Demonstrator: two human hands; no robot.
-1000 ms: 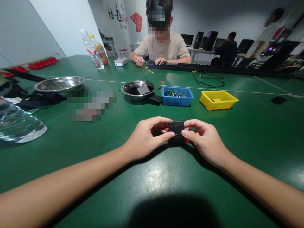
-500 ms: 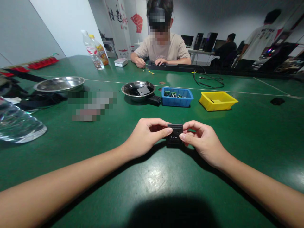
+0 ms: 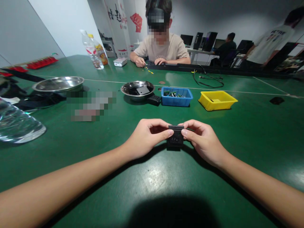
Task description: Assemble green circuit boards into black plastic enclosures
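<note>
A small black case is held over the tabletop, its opposite sides pinched between nearly closed fingers of the left hand and right hand. If pressure were applied unevenly, the case could be twisted free and dropped.

Pale wall behind computer desks.

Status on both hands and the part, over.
Left hand and right hand gripping black part from either side. Nothing visible blocking; blue bin beyond.
</note>
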